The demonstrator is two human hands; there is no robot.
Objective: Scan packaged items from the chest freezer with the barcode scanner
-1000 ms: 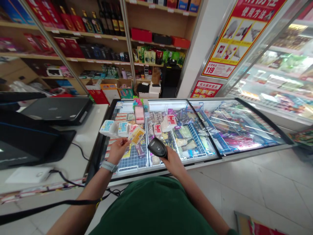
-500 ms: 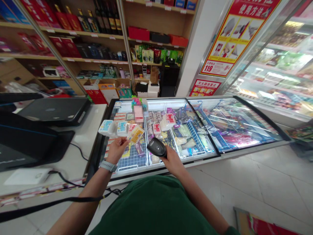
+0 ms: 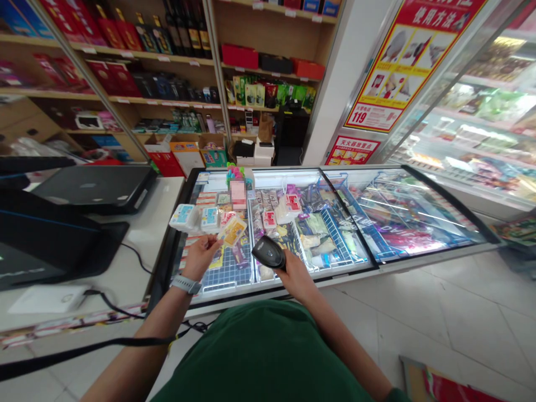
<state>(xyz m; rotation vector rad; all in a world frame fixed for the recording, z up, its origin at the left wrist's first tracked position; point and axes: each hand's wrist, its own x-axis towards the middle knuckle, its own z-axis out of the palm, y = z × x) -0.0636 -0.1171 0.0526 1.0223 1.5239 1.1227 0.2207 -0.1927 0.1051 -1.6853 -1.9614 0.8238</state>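
Over the glass lid of a chest freezer, my left hand (image 3: 202, 254) pinches a flat clear pack with a yellow label (image 3: 233, 231) by its near left edge. My right hand (image 3: 295, 276) is wrapped round the handle of a black barcode scanner (image 3: 268, 252), whose head points left toward the pack, with a small gap between. Beyond the held pack lie blue-and-white packs (image 3: 184, 216) in stacks, and a red-labelled pack (image 3: 228, 218) is partly hidden behind it. More red-and-white packs (image 3: 288, 206) are piled farther right on the glass.
The chest freezer (image 3: 293, 276) stretches to the right, with frozen goods in wire baskets under its lid. At left, a counter (image 3: 146, 223) bears a dark terminal (image 3: 46, 240), a white box (image 3: 48, 300) and cables. Shelves with bottles (image 3: 184, 33) stand behind.
Both hands keep nearly the same pose, the pack and the scanner still held. The view has shifted very slightly.
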